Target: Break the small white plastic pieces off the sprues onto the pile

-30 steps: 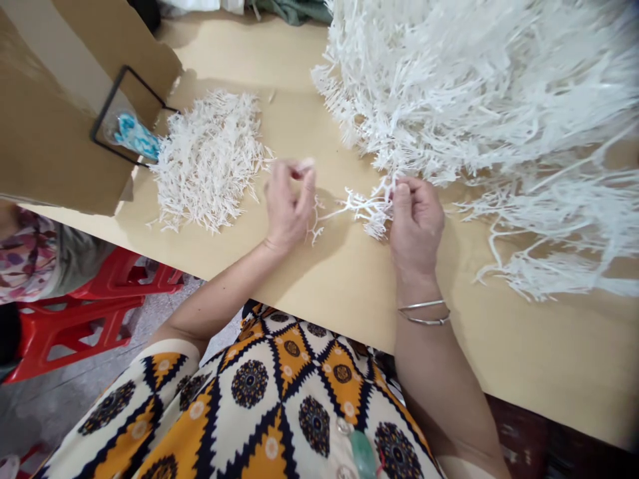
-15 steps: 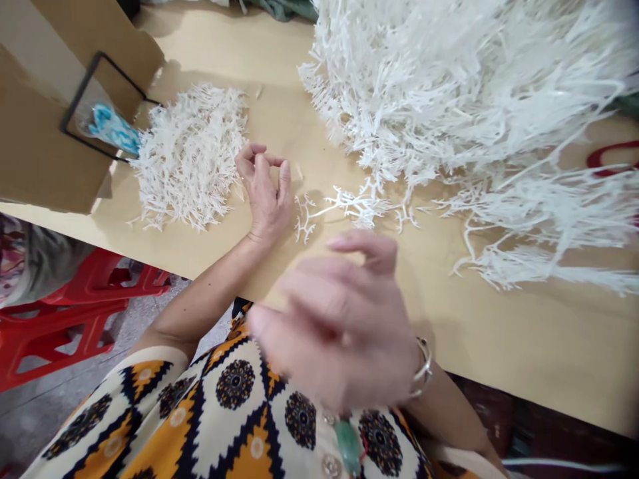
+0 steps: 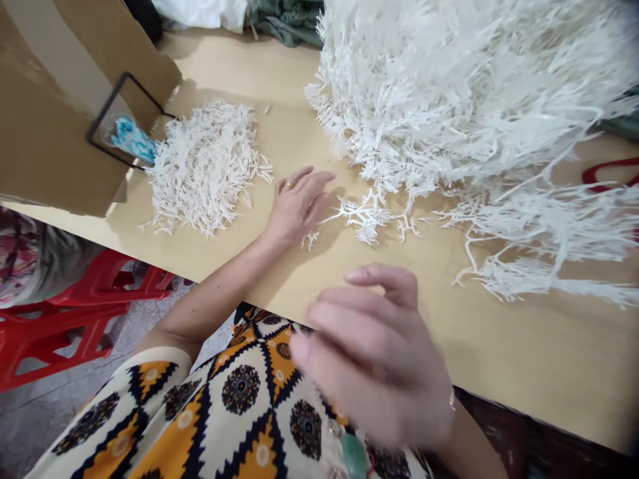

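My left hand (image 3: 301, 203) is over the tan table, fingers stretched out and nothing seen in them. Its fingertips are at the left end of several small white branched plastic sprigs (image 3: 367, 216); whether they touch is unclear. My right hand (image 3: 384, 352) hangs nearer the camera, above the table's front edge, blurred. Its fingers are loosely bent and apart, with nothing visible in them. Left of my left hand lies a small heap of short white sprigs (image 3: 204, 169). A much larger pile of white branched sprigs (image 3: 449, 93) fills the back right.
A cardboard box (image 3: 60, 133) stands at the left, beside a black wire frame (image 3: 114, 90) and a blue-and-white item in clear plastic (image 3: 132, 138). A red loop-shaped handle (image 3: 594, 174) shows at the right. Red stools (image 3: 64, 332) are below the table. Dark green cloth (image 3: 284, 20) lies at the back.
My left hand has moved right, away from the small heap, and its bent fingers have straightened. My right hand has shifted right and down in view. The camera view has moved slightly.
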The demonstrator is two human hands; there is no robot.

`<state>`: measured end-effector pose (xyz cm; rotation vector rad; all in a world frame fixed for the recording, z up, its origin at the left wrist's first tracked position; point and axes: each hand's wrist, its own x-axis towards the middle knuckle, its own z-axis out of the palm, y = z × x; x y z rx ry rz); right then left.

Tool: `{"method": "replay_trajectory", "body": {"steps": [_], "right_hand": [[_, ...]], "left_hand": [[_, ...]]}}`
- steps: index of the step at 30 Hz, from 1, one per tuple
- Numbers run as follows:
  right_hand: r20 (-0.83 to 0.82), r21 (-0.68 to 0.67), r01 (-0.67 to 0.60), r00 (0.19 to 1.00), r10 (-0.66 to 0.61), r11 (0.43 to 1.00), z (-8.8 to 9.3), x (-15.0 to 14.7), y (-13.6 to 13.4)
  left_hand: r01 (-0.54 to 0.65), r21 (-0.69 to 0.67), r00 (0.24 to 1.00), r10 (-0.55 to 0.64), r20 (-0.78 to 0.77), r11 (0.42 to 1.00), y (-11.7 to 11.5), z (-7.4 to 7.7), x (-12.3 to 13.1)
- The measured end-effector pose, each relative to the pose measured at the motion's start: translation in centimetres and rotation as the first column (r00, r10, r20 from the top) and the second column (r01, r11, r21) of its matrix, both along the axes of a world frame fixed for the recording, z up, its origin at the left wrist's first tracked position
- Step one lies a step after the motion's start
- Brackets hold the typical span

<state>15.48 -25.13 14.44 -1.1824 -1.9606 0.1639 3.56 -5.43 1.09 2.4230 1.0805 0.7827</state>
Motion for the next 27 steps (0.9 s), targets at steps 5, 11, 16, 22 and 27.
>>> {"method": "replay_trajectory", "body": {"steps": [5,11,16,22,27], "right_hand": [[0.079,0.073,0.306,0.947,-0.312,0.949,-6.9,3.7,2.4],[0.099,-0.278,0.606,0.790,-0.605,0.745,-10.4,8.8,2.1],[0.117,-0.386,0.590,0.794,-0.596,0.709,-12.5,7.9,4.1],[-0.162,-0.403,0.548,0.746,-0.647,0.733,-12.1,7.4,4.8],[-0.422,-0.241,0.703,0.545,-0.724,0.669,-6.7,8.3,3.8]], "left_hand": [[-0.277,-0.032,0.950,0.268,-0.160,0.960,0.5,-1.3,0.3],[-0.286,0.096,0.958,0.288,-0.008,0.953,-0.1,-1.0,-0.1],[0.061,0.054,0.998,-0.061,-0.002,0.997,-1.6,0.0,0.4],[0.136,-0.022,0.940,-0.122,0.318,0.990,-1.1,0.4,0.0],[0.297,0.014,0.795,-0.256,0.550,0.955,-1.1,1.1,-0.1]]}}
